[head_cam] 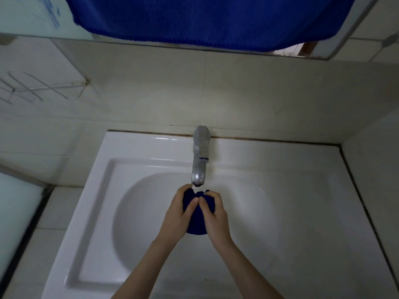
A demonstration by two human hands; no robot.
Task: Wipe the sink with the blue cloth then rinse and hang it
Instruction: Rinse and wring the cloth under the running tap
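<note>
A: where's the blue cloth [195, 225] sitting?
B: bunched over the sink basin [146, 212], just under the faucet spout [198, 180]. Left hand [180, 211] and right hand [217, 214] are both clamping it, thumbs touching
A: handling?
B: looking soft, limp, probably soaked and heavier, so I'm gripping the whole wad, not a corner. Can't tell if water's running

You see the scene in dim, cool, even light with only faint shadows. Small glare streaks sit on the far rim of the sink [138, 147] and on the tap [199, 160]. The blue cloth [195, 223] reads as a dark mass, its texture lost. Toward the left edge the tiles [26, 152] smear with blur, and straight lines bow at every border.
</note>
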